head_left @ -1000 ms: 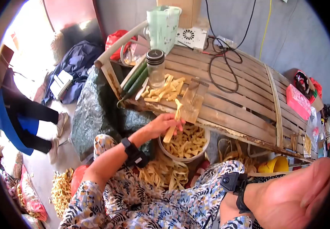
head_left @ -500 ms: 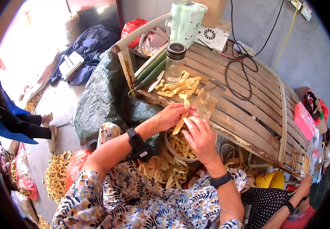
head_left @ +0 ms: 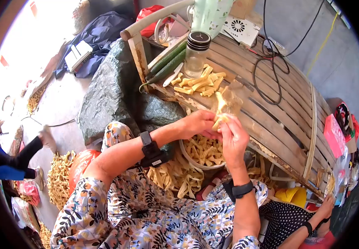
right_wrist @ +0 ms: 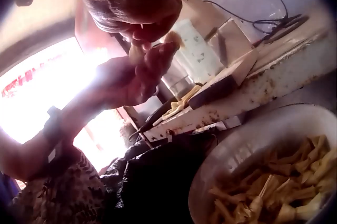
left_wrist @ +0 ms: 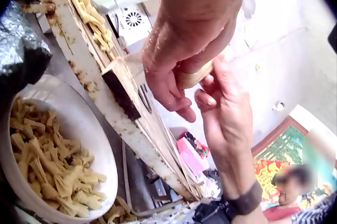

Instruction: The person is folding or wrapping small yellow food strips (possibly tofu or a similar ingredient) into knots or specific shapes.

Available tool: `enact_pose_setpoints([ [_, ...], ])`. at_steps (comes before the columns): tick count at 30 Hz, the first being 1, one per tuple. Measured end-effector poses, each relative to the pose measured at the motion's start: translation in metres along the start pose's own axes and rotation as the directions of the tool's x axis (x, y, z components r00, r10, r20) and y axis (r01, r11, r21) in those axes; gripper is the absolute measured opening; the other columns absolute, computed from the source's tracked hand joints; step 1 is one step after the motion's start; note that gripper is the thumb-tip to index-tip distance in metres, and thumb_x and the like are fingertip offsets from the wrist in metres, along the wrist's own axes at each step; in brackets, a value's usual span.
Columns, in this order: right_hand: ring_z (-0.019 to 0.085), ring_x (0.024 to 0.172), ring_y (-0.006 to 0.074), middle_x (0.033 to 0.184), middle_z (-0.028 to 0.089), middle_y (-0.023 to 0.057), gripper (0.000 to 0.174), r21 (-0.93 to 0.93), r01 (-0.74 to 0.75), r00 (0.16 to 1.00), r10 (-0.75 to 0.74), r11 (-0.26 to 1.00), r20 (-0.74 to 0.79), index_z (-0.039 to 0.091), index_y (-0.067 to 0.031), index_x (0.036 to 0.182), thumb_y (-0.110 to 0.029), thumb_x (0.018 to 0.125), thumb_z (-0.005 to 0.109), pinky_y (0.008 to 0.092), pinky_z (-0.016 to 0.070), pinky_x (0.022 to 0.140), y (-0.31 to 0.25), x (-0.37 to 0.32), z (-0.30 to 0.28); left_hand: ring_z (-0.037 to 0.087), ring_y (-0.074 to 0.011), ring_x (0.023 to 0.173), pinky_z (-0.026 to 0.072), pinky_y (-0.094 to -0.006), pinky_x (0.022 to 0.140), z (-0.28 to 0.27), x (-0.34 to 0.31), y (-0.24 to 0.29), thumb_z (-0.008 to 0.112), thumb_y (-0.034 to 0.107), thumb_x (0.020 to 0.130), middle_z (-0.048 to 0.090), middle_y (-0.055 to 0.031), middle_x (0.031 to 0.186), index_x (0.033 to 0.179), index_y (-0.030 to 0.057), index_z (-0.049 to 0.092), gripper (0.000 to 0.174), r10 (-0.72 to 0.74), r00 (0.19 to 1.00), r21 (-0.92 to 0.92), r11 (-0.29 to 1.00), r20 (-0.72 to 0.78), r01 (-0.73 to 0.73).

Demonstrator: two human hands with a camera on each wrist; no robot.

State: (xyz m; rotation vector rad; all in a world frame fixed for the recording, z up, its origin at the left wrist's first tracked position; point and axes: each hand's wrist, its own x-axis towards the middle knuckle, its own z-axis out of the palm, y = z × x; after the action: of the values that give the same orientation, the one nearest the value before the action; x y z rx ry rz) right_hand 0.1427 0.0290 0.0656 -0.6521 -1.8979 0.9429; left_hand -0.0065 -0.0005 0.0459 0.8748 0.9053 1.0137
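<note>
In front of the bench edge, my left hand (head_left: 198, 124) and my right hand (head_left: 235, 141) meet around one pale yellow strip that looks like tofu skin (head_left: 220, 103). Both hands pinch it, and one end of the strip sticks up beyond the fingers. In the left wrist view, a looped part of the strip (left_wrist: 195, 76) shows between the hands. Below them stands a white bucket (left_wrist: 92, 111) holding many knotted yellow pieces (left_wrist: 52, 166). A heap of short rolled strips (head_left: 202, 83) lies on the slatted bench (head_left: 279, 120), beside a wooden block (head_left: 234, 97) at its edge.
A lidded glass jar (head_left: 196, 56), two green cucumbers (head_left: 167, 66) and a white-handled tool (head_left: 173, 74) lie near the heap. Black cable (head_left: 266, 97) loops across the bench. Long strips (head_left: 177, 178) hang below the bucket. Another person's arm (head_left: 308, 228) is at right.
My right hand has come in from the far right to join the left at the strip. The strip is now bent into a loop between both hands. The person at left has moved.
</note>
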Motion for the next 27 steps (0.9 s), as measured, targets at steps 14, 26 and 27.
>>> enact_pose_setpoints([
  [14, 0.053, 0.040, 0.0120, 0.055, 0.053, 0.0062, 0.019, 0.147, -0.511, 0.860, 0.502, 0.847, 0.094, 0.052, 0.0024, 0.077, -0.011, 0.090, 0.047, 0.0244, 0.0366, 0.035, 0.022, -0.012, 0.000, 0.058, -0.0340, 0.073, 0.0466, -0.0398, 0.062, 0.012, 0.003, -0.009, 0.051, -0.002, 0.069, 0.057, -0.0150, 0.082, 0.092, 0.0022, 0.049, 0.023, 0.667, 0.742, 0.918, 0.252, 0.063, -0.305],
  [26, 0.056, 0.052, 0.0082, 0.075, 0.061, 0.0074, 0.021, 0.122, -0.596, 0.799, 0.572, 0.793, 0.187, 0.054, 0.0007, 0.098, -0.017, 0.086, 0.056, 0.0185, 0.0402, 0.041, 0.021, -0.027, -0.002, 0.057, -0.0318, 0.074, 0.0464, -0.0358, 0.062, 0.000, -0.008, -0.012, 0.056, 0.001, 0.070, 0.056, -0.0144, 0.077, 0.094, 0.0024, 0.053, 0.024, 0.488, 0.848, 0.871, 0.303, 0.207, -0.387],
  [27, 0.058, 0.058, 0.0092, 0.076, 0.061, 0.0067, 0.023, 0.179, -0.575, 0.818, 0.557, 0.798, 0.141, 0.055, 0.0030, 0.098, -0.012, 0.082, 0.062, 0.0193, 0.0448, 0.046, 0.016, -0.024, 0.000, 0.057, -0.0315, 0.072, 0.0465, -0.0352, 0.061, 0.002, -0.006, -0.014, 0.057, 0.002, 0.070, 0.056, -0.0145, 0.076, 0.092, 0.0020, 0.053, 0.023, 0.517, 0.840, 0.875, 0.316, 0.165, -0.366],
])
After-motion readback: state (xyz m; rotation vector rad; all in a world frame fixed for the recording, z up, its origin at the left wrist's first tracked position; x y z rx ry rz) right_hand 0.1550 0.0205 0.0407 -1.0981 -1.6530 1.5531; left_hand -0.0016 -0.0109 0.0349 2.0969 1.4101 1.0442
